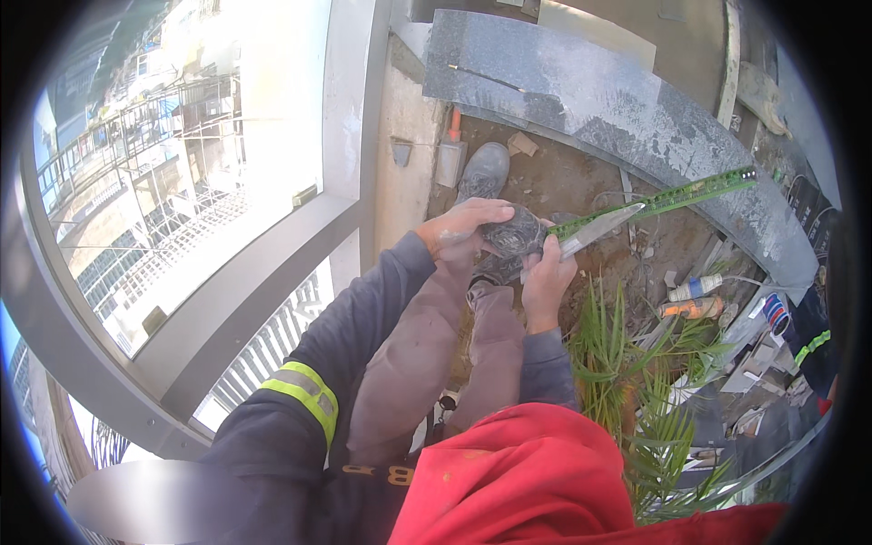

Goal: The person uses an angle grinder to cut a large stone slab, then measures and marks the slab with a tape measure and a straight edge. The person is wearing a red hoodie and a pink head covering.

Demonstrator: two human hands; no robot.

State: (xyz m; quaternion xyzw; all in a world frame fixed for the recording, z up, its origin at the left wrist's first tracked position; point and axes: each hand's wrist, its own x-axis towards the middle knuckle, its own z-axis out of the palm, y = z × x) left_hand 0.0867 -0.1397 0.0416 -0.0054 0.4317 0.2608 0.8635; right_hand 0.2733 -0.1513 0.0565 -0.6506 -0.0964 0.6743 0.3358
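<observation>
Dark rounded object [514, 233], one: in the left grip [463, 225], clamped around it. Pale pointed blade [599, 229], one: clamped in the right grip [549, 277]. Green strip [695, 189], one: alongside the blade, forward-right of the right grip. Grey sheet [581, 68], bearing a pencil [486, 77]: forward of both grips.

pale blade [601, 230] — rear end hidden
</observation>
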